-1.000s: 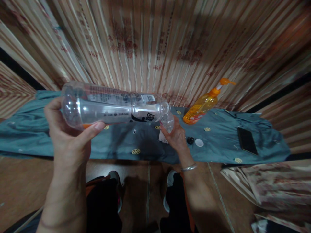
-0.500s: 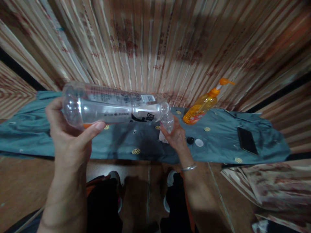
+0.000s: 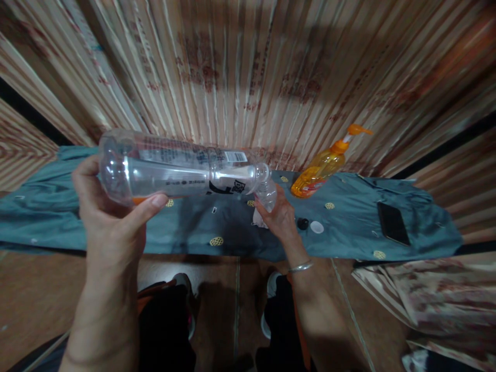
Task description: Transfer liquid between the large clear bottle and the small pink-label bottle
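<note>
A large clear plastic bottle (image 3: 170,165) with a barcode label lies on its side in the air, its mouth pointing right. My left hand (image 3: 112,206) is wrapped round its base end, thumb along the near side. My right hand (image 3: 281,214) is closed round a small clear plastic bottle (image 3: 266,192), whose top meets the large bottle's mouth. Whether liquid passes between them I cannot tell. A small amount of orange shows low behind the large bottle near my left thumb. Beneath my right hand, a pale pinkish item (image 3: 259,219) is partly hidden.
A teal patterned cloth (image 3: 194,227) covers the narrow table. Behind my right hand stands an orange pump bottle (image 3: 320,168). A black cap (image 3: 303,223), a white round lid (image 3: 316,227) and a black phone (image 3: 393,223) lie to the right. A striped curtain (image 3: 232,67) hangs close behind.
</note>
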Action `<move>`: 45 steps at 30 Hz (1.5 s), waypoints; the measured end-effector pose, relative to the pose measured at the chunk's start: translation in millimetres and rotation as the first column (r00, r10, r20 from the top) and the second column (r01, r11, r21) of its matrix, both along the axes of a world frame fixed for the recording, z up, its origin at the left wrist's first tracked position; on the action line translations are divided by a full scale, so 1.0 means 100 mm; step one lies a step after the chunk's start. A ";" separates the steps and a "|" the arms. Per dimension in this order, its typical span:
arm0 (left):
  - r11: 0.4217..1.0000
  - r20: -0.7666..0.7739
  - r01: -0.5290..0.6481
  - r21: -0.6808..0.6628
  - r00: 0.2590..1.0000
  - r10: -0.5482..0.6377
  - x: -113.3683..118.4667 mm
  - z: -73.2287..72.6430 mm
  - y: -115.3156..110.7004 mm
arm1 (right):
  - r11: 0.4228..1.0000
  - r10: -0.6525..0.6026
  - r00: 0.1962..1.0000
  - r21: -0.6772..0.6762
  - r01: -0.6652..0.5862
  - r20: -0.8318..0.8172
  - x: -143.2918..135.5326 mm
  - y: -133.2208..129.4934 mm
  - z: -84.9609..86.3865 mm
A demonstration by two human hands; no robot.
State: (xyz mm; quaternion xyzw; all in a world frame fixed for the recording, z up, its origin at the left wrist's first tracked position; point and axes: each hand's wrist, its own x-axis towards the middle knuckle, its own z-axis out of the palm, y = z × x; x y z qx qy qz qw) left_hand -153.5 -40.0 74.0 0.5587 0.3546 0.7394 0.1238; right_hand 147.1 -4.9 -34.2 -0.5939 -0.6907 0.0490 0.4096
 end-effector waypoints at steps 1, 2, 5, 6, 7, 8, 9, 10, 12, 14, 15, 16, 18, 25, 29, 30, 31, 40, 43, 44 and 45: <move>1.000 0.009 0.007 0.000 1.000 -0.007 0.00 0.00 0.00 | 1.000 0.000 1.000 -0.004 0.000 0.002 0.00 0.00 0.00; 1.000 0.018 0.013 0.004 1.000 -0.013 0.01 0.01 -0.01 | 1.000 -0.002 1.000 -0.007 0.002 0.004 0.00 0.00 0.00; 0.999 0.025 0.036 0.016 0.999 -0.036 0.02 0.02 -0.02 | 1.000 -0.009 1.000 -0.002 0.009 0.013 0.00 0.00 -0.01; 0.999 0.023 0.038 0.021 0.999 -0.039 0.02 0.02 -0.02 | 1.000 -0.011 1.000 0.005 0.011 0.015 0.00 0.01 -0.02; 0.999 0.019 0.039 0.022 0.999 -0.040 0.02 0.02 -0.01 | 1.000 -0.012 1.000 0.013 0.012 0.016 0.00 0.01 -0.02; 0.999 0.013 0.038 0.020 0.999 -0.038 0.03 0.02 -0.01 | 1.000 -0.012 1.000 0.020 0.012 0.016 0.00 0.01 -0.02; 0.999 0.004 0.032 0.020 0.999 -0.032 0.03 0.02 -0.01 | 1.000 -0.012 1.000 0.027 0.011 0.015 0.00 0.01 -0.02; 0.999 -0.008 0.026 0.022 1.000 -0.026 0.03 0.02 -0.01 | 1.000 -0.010 1.000 0.030 0.010 0.013 0.00 0.01 -0.02; 1.000 -0.022 0.014 0.026 1.000 -0.013 0.03 0.01 -0.01 | 1.000 -0.003 1.000 0.030 0.003 0.009 0.00 0.01 -0.02; 0.999 -0.012 0.021 0.031 1.000 -0.021 0.02 0.01 -0.01 | 0.999 0.003 1.000 0.034 -0.003 0.004 0.00 0.01 -0.02; 0.999 -0.004 0.029 0.033 1.000 -0.029 0.02 0.01 -0.01 | 0.999 0.006 1.000 0.038 -0.006 0.001 0.00 0.01 -0.02; 0.999 -0.001 0.033 0.035 0.999 -0.033 0.02 0.00 -0.01 | 0.999 0.006 1.000 0.041 -0.006 -0.001 0.00 0.01 -0.02; 0.999 -0.014 0.031 0.036 0.999 -0.031 0.02 0.00 0.00 | 0.999 0.002 1.000 0.041 -0.002 -0.002 0.00 0.00 -0.01; 0.999 -0.024 0.017 0.041 1.000 -0.016 0.02 -0.02 0.01 | 1.000 -0.002 1.000 0.019 0.002 0.008 -0.02 -0.01 0.02; 0.999 -0.019 0.037 0.038 0.999 -0.037 0.04 0.00 0.01 | 1.000 -0.007 1.000 0.015 0.007 0.001 -0.02 0.00 0.02; 0.998 -0.015 0.044 0.040 0.999 -0.043 0.05 0.00 0.01 | 1.000 -0.005 1.000 0.018 0.005 0.001 -0.02 0.00 0.01; 0.998 -0.013 0.049 0.044 0.999 -0.048 0.05 0.01 0.01 | 1.000 -0.004 1.000 0.021 0.004 0.001 -0.02 0.00 0.01; 1.000 -0.047 -0.008 0.014 0.999 0.008 0.04 -0.01 0.01 | 0.999 -0.011 1.000 0.033 0.011 0.001 -0.01 0.00 0.00; 1.000 -0.048 0.004 0.013 0.999 -0.004 0.05 -0.01 0.00 | 1.000 -0.006 1.000 0.026 0.006 -0.005 -0.01 0.00 0.02; 1.000 -0.044 0.010 0.011 0.999 -0.009 0.06 -0.01 -0.01 | 1.000 -0.005 1.000 0.020 0.005 -0.006 -0.01 0.00 0.02; 1.000 -0.039 0.013 0.012 0.999 -0.013 0.05 -0.01 -0.01 | 1.000 -0.007 1.000 0.014 0.007 -0.007 -0.01 0.00 0.03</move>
